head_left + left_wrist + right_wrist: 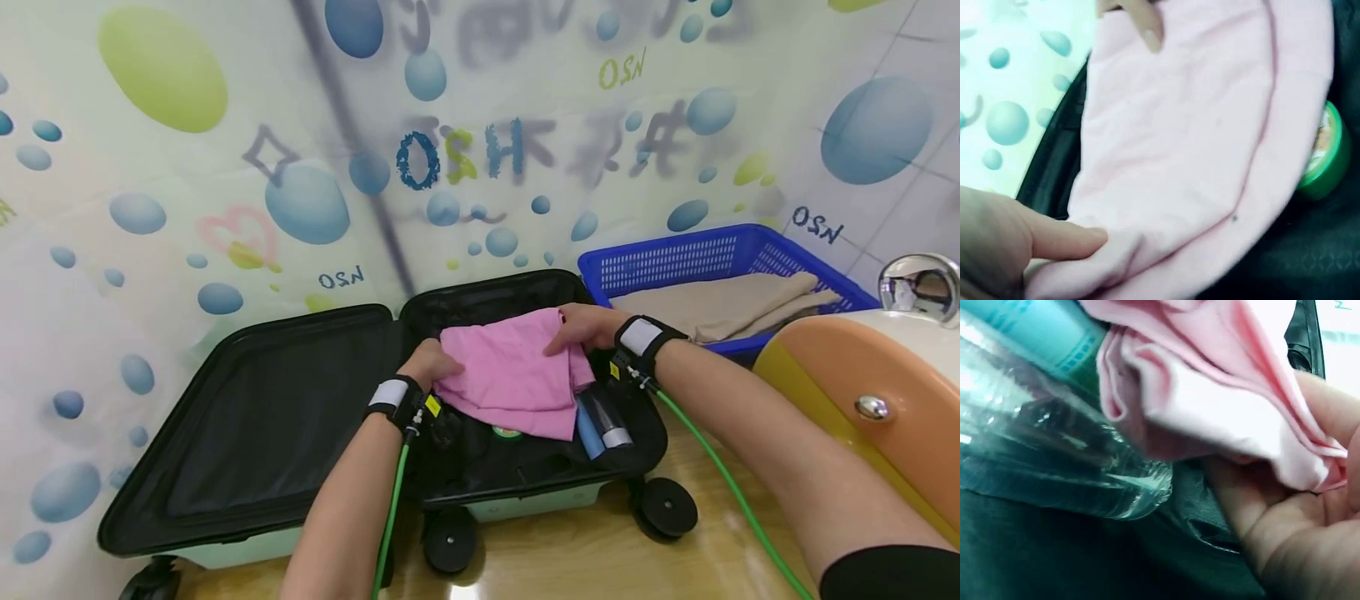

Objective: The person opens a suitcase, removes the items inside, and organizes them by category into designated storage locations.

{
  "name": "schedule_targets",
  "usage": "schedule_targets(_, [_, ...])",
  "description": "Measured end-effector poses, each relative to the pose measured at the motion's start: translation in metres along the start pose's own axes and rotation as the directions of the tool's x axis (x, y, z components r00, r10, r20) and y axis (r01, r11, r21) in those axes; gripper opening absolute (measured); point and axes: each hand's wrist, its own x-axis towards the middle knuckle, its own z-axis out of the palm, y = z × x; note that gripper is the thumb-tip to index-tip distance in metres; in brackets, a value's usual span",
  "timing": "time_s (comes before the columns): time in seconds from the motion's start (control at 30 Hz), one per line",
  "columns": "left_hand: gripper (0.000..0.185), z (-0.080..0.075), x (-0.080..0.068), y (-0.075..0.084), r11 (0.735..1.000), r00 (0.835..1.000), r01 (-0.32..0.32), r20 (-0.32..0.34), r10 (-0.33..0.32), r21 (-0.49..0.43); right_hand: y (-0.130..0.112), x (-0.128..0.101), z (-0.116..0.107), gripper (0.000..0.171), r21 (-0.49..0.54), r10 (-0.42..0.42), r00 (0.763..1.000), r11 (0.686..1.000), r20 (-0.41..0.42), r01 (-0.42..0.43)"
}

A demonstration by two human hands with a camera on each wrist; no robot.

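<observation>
Between my two hands is a folded pink cloth (510, 367), held over the right half of an opened suitcase (465, 475). My left hand (430, 364) grips its left edge, thumb on top. At the far right corner, my right hand (588, 327) pinches the cloth, with the thumb above and fingers beneath the layers, as the right wrist view shows. Beside the cloth lie a blue tube (589, 429) and a clear plastic-wrapped item (1054, 444). A round green-rimmed container (1329, 150) peeks out from under the near edge of the cloth.
The suitcase's other half (277, 417) lies open at left. Behind at right stands a blue basket (675, 250) with folded beige cloth (720, 304). An orange-and-white basin (862, 400) is close to my right arm. A patterned curtain (480, 208) hangs behind.
</observation>
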Motion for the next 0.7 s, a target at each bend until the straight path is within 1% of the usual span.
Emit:
schedule_targets(0.07, [0.035,-0.004,-0.001,0.003,0.999,1.0,-0.022,0.003,0.022,-0.028,-0.001,-0.002,-0.002,0.061,-0.027,-0.003,1.0,1.0,-0.022,0.002])
schedule_targets(0.17, [0.032,-0.01,-0.004,0.008,0.996,0.998,-0.055,0.03,0.057,-0.07,-0.005,-0.006,-0.01,0.065,-0.046,-0.021,0.999,0.999,-0.034,0.02])
schedule_targets(0.27, [0.026,-0.016,-0.008,0.015,0.987,0.993,-0.099,0.053,0.106,-0.125,-0.015,-0.013,-0.024,0.068,-0.069,-0.033,0.998,0.997,-0.051,0.03])
schedule_targets(0.33, [0.023,-0.019,-0.011,0.021,0.977,0.988,-0.13,0.056,0.141,-0.172,-0.023,-0.021,-0.037,0.068,-0.096,-0.042,0.997,0.995,-0.064,0.036])
schedule_targets(0.37, [0.023,-0.019,-0.011,0.025,0.968,0.985,-0.15,0.05,0.163,-0.201,-0.029,-0.026,-0.043,0.068,-0.106,-0.042,0.996,0.994,-0.074,0.034])
schedule_targets(0.43, [0.023,-0.017,-0.011,0.033,0.949,0.979,-0.194,0.018,0.205,-0.249,-0.038,-0.035,-0.057,0.066,-0.128,-0.043,0.994,0.991,-0.1,0.03])
schedule_targets(0.57, [0.023,-0.006,-0.012,0.054,0.904,0.962,-0.271,-0.056,0.268,-0.33,-0.056,-0.057,-0.087,0.062,-0.136,-0.052,0.99,0.99,-0.133,0.033])
schedule_targets(0.63, [0.025,0.001,-0.012,0.066,0.879,0.955,-0.294,-0.074,0.288,-0.374,-0.062,-0.067,-0.102,0.059,-0.154,-0.061,0.987,0.987,-0.149,0.038])
schedule_targets(0.7, [0.025,0.009,-0.013,0.079,0.853,0.951,-0.304,-0.078,0.3,-0.424,-0.068,-0.076,-0.116,0.055,-0.176,-0.065,0.983,0.984,-0.17,0.035])
